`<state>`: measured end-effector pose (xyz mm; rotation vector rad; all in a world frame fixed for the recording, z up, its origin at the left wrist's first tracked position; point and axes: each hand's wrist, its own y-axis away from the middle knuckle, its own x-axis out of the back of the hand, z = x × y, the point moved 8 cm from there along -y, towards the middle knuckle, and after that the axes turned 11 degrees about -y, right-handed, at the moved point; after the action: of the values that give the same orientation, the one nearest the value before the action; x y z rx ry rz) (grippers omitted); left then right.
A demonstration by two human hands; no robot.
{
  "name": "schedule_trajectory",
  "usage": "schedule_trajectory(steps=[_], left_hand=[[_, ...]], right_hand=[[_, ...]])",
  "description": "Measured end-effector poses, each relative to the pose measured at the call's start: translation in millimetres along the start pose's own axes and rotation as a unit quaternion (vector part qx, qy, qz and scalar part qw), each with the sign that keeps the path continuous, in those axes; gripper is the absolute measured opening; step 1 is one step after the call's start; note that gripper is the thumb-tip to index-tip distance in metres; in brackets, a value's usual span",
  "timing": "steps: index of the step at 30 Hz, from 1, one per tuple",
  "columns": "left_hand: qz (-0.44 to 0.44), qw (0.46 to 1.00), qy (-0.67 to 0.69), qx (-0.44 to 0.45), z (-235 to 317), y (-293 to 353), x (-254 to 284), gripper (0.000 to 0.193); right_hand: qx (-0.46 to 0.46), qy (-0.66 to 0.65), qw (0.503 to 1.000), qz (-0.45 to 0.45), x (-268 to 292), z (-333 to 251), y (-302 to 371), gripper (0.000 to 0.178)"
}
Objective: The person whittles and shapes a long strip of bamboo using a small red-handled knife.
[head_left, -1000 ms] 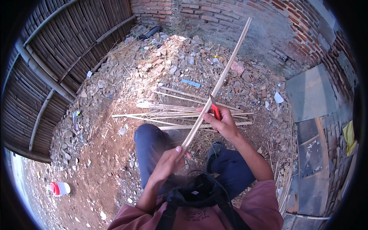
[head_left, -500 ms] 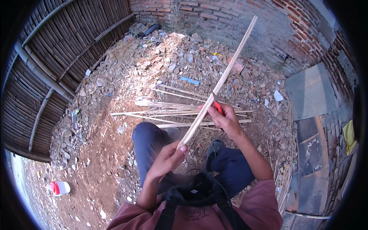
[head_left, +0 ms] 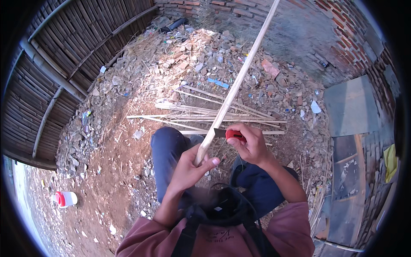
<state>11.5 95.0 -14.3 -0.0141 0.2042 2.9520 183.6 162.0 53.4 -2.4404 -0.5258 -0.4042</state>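
A long pale strip, bamboo by its look (head_left: 236,85), slants up and to the right in front of me. My left hand (head_left: 188,168) grips its lower end, with the thumb stretched out to the side. In my right hand (head_left: 252,143) is a red utility knife (head_left: 234,135). Its dark blade touches the strip's right edge, a little above my left hand. Beyond my knees, several similar strips (head_left: 197,118) lie loosely crossed on the ground.
Rubble (head_left: 205,55) covers the ground up to a brick wall (head_left: 295,34). A bamboo-slat wall (head_left: 98,34) stands at the left. A red-and-white container (head_left: 66,198) sits at the lower left. Grey panels (head_left: 351,105) lean along the right.
My right hand and the knife have come down the strip toward my left hand. The blade now points left across the strip, whose upper end reaches the top of the view.
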Motion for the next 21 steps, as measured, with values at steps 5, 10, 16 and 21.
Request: schedule_trajectory(steps=[5,10,16,21], left_hand=[[-0.02,1.0,-0.014,-0.009,6,-2,-1,0.027],[-0.02,0.999,0.034,-0.031,8,0,-6,0.028],[-0.051,0.998,0.027,-0.026,3,-3,-7,0.021],[-0.097,0.994,0.045,-0.004,8,-2,-12,0.024]], right_hand=[[0.066,0.06,0.995,-0.055,-21,-16,2,0.028],[0.096,0.097,0.989,-0.058,-31,-16,5,0.03],[0.108,0.109,0.987,-0.049,-33,-22,8,0.031],[0.113,0.137,0.983,-0.053,-36,-22,13,0.033]])
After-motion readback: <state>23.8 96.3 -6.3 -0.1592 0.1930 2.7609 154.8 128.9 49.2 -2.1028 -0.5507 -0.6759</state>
